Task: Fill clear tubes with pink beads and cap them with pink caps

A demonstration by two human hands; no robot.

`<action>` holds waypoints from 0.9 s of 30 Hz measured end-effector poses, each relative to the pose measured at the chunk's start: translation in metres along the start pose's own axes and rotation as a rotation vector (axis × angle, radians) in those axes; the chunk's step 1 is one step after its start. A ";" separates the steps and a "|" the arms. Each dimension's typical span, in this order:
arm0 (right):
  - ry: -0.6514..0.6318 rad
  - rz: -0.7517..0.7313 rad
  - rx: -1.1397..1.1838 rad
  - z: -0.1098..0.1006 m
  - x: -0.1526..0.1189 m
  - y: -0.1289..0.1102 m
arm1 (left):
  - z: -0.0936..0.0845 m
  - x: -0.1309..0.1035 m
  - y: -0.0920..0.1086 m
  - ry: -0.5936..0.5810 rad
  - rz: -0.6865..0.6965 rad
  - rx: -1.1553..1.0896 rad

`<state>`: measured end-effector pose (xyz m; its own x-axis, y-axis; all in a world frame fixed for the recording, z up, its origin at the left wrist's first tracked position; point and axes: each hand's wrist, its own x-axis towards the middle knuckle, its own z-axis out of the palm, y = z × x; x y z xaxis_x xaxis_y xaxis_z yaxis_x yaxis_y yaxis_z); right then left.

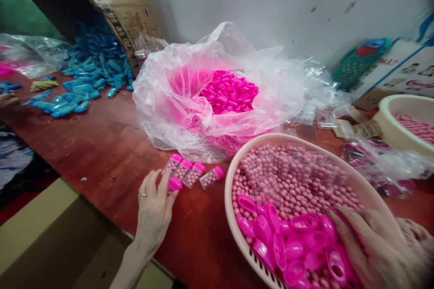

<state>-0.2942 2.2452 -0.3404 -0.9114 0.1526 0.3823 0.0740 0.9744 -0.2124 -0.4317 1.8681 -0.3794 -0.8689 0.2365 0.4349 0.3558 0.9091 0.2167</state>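
Observation:
My left hand (pixel 156 201) has its fingers closed on a small clear container with a pink cap (pixel 175 184), low over the red table. Beside its fingertips lie several similar capped containers (pixel 194 174) filled with pink beads. My right hand (pixel 369 239), blurred, reaches into the cream basket (pixel 229 189) at its right side, over bright pink caps (pixel 293 250); its fingertips are partly hidden among them, so what they hold cannot be made out. Pink beads (pixel 298 180) and some clear empty containers (pixel 267 187) fill the basket's far part.
An open plastic bag (pixel 156 95) of pink caps stands behind the basket. Blue pieces (pixel 98 67) spill from a cardboard box (pixel 130 13) at the left. Clear containers (pixel 308 108), plastic packets (pixel 376 158) and another basket (pixel 384 122) are at the right. A person's hand (pixel 8 99) shows at the left edge.

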 end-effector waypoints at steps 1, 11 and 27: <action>0.009 -0.034 -0.035 0.002 0.000 0.004 | 0.002 0.003 0.006 0.011 0.052 0.022; 0.058 -0.379 -0.245 0.004 -0.002 0.026 | 0.030 0.031 0.026 -0.261 0.343 0.170; -0.015 -0.092 -0.088 -0.014 0.012 -0.014 | 0.022 0.045 -0.010 -0.107 0.388 -0.075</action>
<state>-0.3008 2.2361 -0.3205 -0.9217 0.0605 0.3830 0.0249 0.9949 -0.0974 -0.4822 1.8770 -0.3809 -0.6948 0.5946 0.4046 0.6847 0.7190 0.1193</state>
